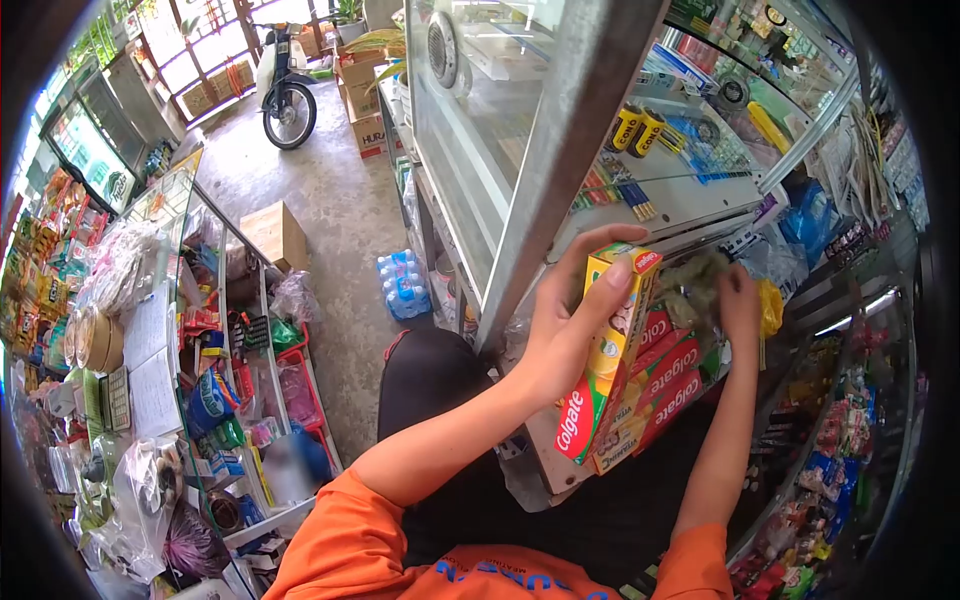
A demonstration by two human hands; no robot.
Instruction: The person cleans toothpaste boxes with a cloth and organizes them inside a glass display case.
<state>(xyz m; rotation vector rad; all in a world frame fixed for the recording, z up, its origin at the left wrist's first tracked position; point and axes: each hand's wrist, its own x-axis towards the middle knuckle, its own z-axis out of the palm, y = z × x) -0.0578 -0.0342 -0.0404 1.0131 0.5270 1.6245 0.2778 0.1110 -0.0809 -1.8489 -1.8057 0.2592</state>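
Observation:
My left hand is closed around a yellow, red and green Colgate toothpaste box, held tilted over the shelf. Beneath and beside it, more red Colgate toothpaste boxes lie stacked on the white shelf. At the right end of that stack, my right hand grips a grey-green rag, which is smeared by motion. Its fingertips are partly hidden in the rag. A yellow plastic bag sits just right of this hand.
The glass cabinet's metal post rises close to my left hand. Pencils and batteries lie inside the case. Packed goods crowd my right side. Left are a glass counter, a water pack and a cardboard box.

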